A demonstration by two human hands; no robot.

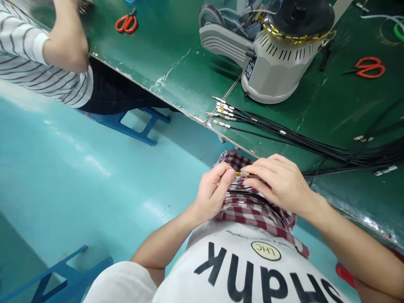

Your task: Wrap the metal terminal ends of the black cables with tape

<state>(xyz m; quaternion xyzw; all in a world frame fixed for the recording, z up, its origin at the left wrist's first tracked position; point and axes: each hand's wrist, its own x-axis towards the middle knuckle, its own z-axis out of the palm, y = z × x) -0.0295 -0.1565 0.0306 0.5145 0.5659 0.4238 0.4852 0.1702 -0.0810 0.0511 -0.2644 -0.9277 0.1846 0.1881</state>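
Between my left hand (213,191) and my right hand (277,183) is a small brass wire terminal (241,174) with a yellow band. My left thumb and fingers pinch it from one side, while my right fingertips press on it from the other. Several thin black wires (249,194) lie across a red-and-white checked cloth (252,214) on my lap. On the green workbench (341,101), a bundle of black wires (284,136) ends in several metal terminals (222,113) near the bench edge.
A grey tape dispenser (277,71) stands on the bench, with red scissors (366,67) to its right and more red scissors (126,23) farther left. A co-worker in a striped sleeve (22,54) reaches onto the bench. Blue stool legs (132,124) stand on the teal floor (57,168).
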